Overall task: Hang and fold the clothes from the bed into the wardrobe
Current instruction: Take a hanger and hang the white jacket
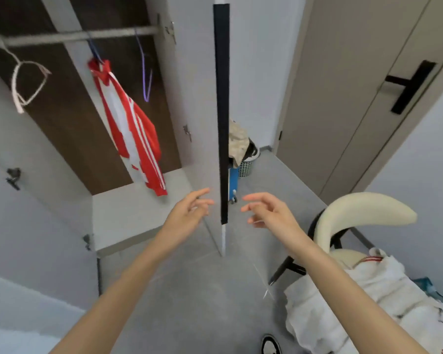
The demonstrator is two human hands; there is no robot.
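- At the wardrobe front: my left hand (189, 210) and right hand (266, 213) hover either side of the door's black edge strip (221, 111), fingers loose, holding nothing.
- Red-and-white striped jacket (133, 129): slick, track-type fabric, draped from a blue hanger (94, 51) on the metal rail (69, 37) inside the wardrobe.
- Spare hangers: white hanger (27, 83), thick and rounded; purple hanger (145, 72), thin wire.
- White clothes heap (343, 297): soft, crumpled, on the cream curved-back chair (363, 210), lower right.
- Next, I judge: take a spare hanger first, then lift one garment by its shoulders, keeping clear of the door edge.
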